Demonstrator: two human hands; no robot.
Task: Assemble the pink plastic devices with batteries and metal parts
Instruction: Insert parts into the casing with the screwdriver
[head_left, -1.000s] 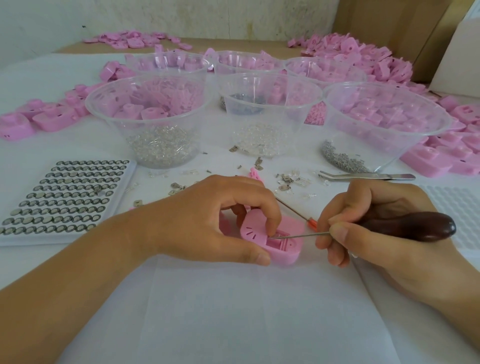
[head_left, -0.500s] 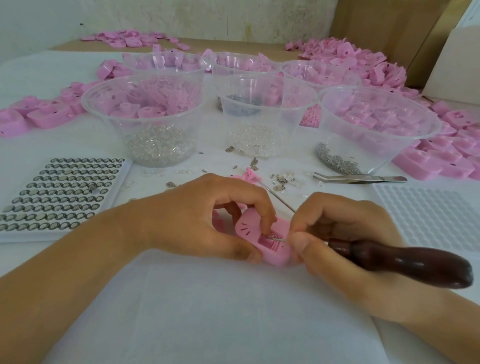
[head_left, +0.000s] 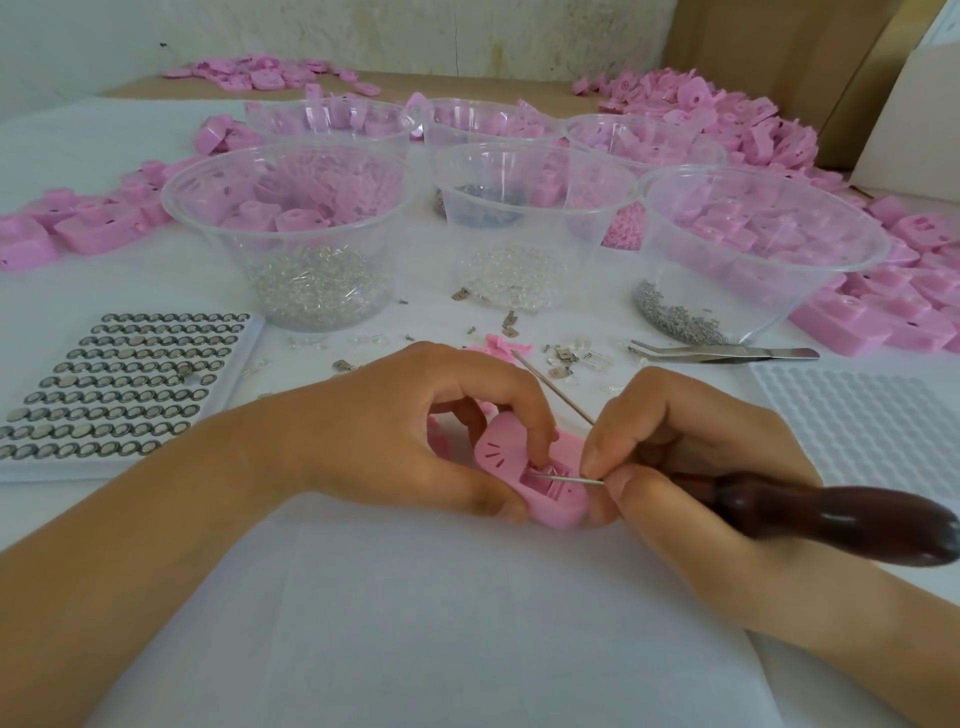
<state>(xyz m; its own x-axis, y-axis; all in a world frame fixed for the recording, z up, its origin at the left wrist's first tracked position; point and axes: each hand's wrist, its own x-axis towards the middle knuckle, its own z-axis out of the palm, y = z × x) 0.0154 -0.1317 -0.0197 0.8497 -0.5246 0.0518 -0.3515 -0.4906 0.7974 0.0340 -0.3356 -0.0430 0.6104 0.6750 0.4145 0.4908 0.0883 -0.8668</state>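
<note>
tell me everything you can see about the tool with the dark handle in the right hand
The tool is an awl-like pick with a glossy dark brown handle, seemingly wood, that swells to a rounded butt, and a thin straight metal shaft. It lies almost level, butt to the right, with its tip inside the open compartment of the pink device. The right hand grips it, its fingers pinching the shaft close to the device. The left hand holds only the device.
</note>
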